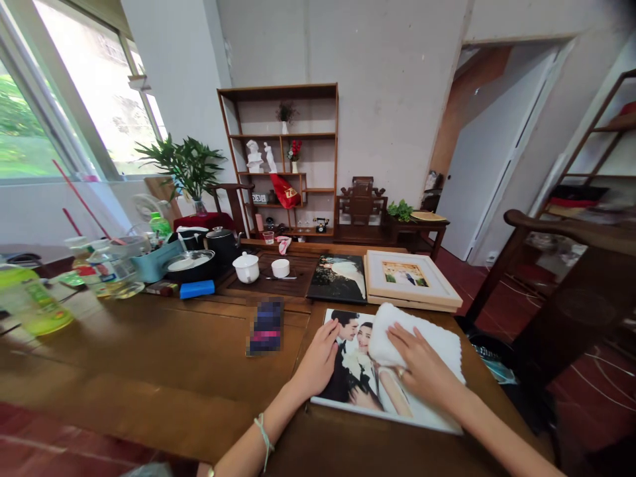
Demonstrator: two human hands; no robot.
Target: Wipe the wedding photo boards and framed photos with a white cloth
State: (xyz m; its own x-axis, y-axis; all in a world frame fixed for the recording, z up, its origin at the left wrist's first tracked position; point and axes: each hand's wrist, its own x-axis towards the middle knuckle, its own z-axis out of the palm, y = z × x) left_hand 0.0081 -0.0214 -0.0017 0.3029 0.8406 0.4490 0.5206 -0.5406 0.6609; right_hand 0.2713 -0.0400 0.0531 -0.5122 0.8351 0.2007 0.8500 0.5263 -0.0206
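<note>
A glossy photo panel (350, 391) of a couple lies flat on the brown wooden table, close to me. My left hand (320, 358) rests on its left edge, fingers stretched out flat over the picture. Under my right hand (422, 368) is a folded, fluffy white towel (437, 338), held against the panel's right half. The fingers of that hand press over the towel, and part of the picture is hidden beneath it. A pale green band (263, 440) circles my left wrist.
Behind the panel lie a dark photo panel (338, 278) and a white-framed photo (437, 281). A phone-like blurred item (265, 326) is left of my hand. Farther left are a blue sponge (197, 289), a white lidded cup (246, 268), a kettle (222, 245) and bottles. A dark chair (556, 305) stands right.
</note>
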